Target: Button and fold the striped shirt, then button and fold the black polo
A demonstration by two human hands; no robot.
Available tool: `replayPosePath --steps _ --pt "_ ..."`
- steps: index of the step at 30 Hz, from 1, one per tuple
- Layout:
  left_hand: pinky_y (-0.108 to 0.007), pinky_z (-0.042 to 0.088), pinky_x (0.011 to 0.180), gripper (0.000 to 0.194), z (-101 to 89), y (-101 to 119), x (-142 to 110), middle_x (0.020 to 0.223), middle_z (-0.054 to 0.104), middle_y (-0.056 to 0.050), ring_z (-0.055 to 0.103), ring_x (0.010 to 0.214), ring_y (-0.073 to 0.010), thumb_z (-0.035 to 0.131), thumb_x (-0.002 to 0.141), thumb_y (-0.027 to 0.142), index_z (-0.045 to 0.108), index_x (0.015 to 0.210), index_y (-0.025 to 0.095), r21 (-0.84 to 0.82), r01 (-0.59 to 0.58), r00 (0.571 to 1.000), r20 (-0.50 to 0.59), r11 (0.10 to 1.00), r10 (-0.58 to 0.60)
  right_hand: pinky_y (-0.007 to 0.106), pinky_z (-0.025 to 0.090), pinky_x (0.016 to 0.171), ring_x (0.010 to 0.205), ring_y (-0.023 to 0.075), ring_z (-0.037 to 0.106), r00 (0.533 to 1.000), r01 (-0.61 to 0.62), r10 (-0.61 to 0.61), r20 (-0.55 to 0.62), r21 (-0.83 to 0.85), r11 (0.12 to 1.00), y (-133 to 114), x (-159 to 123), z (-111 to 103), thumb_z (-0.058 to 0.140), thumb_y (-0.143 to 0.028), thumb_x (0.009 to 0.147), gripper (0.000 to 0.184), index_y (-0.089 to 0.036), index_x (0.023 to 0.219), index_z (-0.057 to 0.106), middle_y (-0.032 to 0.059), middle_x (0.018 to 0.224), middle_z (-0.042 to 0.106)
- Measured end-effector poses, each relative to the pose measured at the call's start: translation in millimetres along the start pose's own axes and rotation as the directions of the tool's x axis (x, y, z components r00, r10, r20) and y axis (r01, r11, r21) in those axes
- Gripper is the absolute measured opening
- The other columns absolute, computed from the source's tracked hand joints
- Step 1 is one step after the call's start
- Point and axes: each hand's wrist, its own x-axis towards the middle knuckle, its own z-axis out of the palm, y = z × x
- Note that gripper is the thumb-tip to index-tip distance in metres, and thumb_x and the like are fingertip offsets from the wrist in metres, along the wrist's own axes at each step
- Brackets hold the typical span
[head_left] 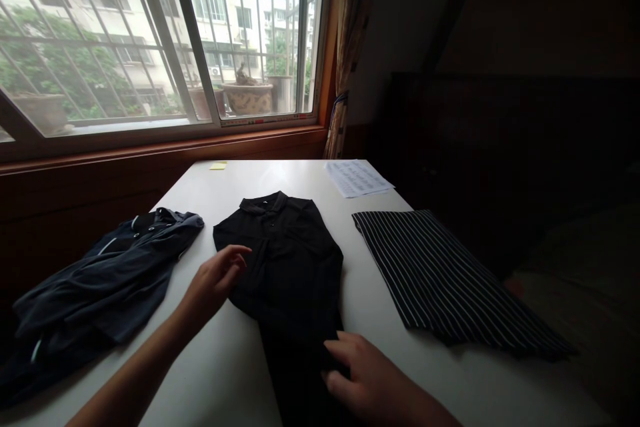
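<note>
A black collared shirt lies on the white table, its collar toward the window and its lower end running toward me. Over the shirt's left edge is my left hand, index finger stretched out and the others loosely bent, with nothing held; whether it touches the fabric I cannot tell. Lower down, my right hand pinches the shirt's right edge between thumb and fingers. The shirt's sleeves are hard to make out in the dark cloth.
To the left lies a dark blue polo shirt, partly past the table edge. A black-and-white striped garment is spread on the right. Printed papers and a yellow sticky note are at the far end, below a barred window.
</note>
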Motion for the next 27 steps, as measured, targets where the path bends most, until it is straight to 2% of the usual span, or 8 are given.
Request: replayPosePath --steps 2,4,6,8,13,19,23,27 --pt "-0.042 0.051 0.094 0.04 -14.3 -35.1 19.6 0.116 0.063 -0.01 0.062 0.105 -0.0248 0.044 0.085 0.01 0.063 0.119 0.019 0.255 -0.164 0.986 0.032 0.953 0.161 0.027 0.042 0.072 0.079 0.017 0.059 1.0 0.013 -0.014 0.023 0.019 1.0 2.4 -5.7 -7.8 0.056 -0.024 0.083 0.01 -0.018 0.078 0.063 0.0023 0.088 0.064" --pt "-0.048 0.042 0.109 0.053 -23.7 -66.2 31.6 0.133 0.056 -0.01 0.051 0.126 -0.0285 0.043 0.075 0.001 0.065 0.119 0.021 0.409 -0.289 0.956 0.174 0.865 0.237 0.027 0.042 0.071 0.078 0.017 0.058 1.0 0.001 -0.002 0.023 0.028 1.0 5.5 -10.5 -12.3 0.056 -0.022 0.082 0.009 -0.018 0.077 0.062 0.0022 0.089 0.064" --pt "-0.046 0.041 0.111 0.063 -27.9 -87.0 37.1 0.136 0.054 -0.009 0.047 0.131 -0.0276 0.044 0.072 -0.003 0.063 0.126 0.024 0.471 -0.366 0.922 0.3 0.802 0.245 0.027 0.042 0.072 0.08 0.0181 0.059 1.0 -0.02 0.02 0.014 0.034 0.999 8.7 -14.4 -14.9 0.057 -0.022 0.081 0.009 -0.018 0.076 0.062 0.0026 0.089 0.064" --pt "-0.042 0.044 0.107 0.06 -27.6 -95.7 40.0 0.131 0.056 -0.009 0.051 0.125 -0.0258 0.045 0.076 -0.003 0.061 0.127 0.025 0.498 -0.415 0.897 0.367 0.762 0.248 0.027 0.042 0.073 0.082 0.0187 0.059 0.999 -0.032 0.031 0.011 0.054 0.998 10.8 -17.4 -17.7 0.056 -0.023 0.082 0.01 -0.019 0.076 0.062 0.0026 0.089 0.064" --pt "-0.038 0.049 0.091 0.026 -18.2 -86.6 48.5 0.109 0.063 -0.009 0.059 0.099 -0.0235 0.048 0.09 0.008 0.065 0.104 0.021 0.563 -0.506 0.855 0.429 0.653 0.293 0.027 0.042 0.074 0.085 0.0182 0.059 0.999 -0.04 0.043 -0.023 0.113 0.993 12.4 -19.9 -36.5 0.053 -0.023 0.085 0.013 -0.019 0.076 0.061 0.0015 0.09 0.062" --pt "-0.033 0.049 0.084 0.019 -24.5 -80.6 35.7 0.094 0.062 -0.007 0.058 0.089 -0.0219 0.051 0.085 0.006 0.063 0.088 0.02 0.582 -0.538 0.837 0.451 0.61 0.309 0.03 0.044 0.072 0.08 0.0194 0.059 0.999 -0.014 0.012 0.03 0.061 0.998 25.1 -11.7 -86.4 0.051 -0.027 0.086 0.018 -0.019 0.073 0.062 0.0018 0.083 0.062" --pt "-0.034 0.05 0.083 0.023 -42.3 -64.9 3.7 0.096 0.063 -0.007 0.061 0.09 -0.0236 0.049 0.081 0.005 0.064 0.09 0.02 0.584 -0.494 0.847 0.49 0.645 0.206 0.031 0.046 0.073 0.081 0.0214 0.06 0.999 0.022 -0.022 0.024 -0.006 1.0 33.0 2.8 -120.5 0.053 -0.029 0.086 0.019 -0.019 0.074 0.064 0.003 0.081 0.064" --pt "-0.029 0.052 0.078 0.026 -53.0 -40.9 -55.7 0.092 0.067 -0.005 0.065 0.088 -0.0214 0.052 0.073 0.005 0.068 0.084 0.023 0.545 -0.321 0.866 0.501 0.775 0.006 0.029 0.044 0.07 0.078 0.0194 0.059 0.991 0.081 -0.07 0.111 -0.104 0.991 25.8 20.2 -144.8 0.055 -0.026 0.084 0.015 -0.018 0.075 0.065 0.0014 0.081 0.064"
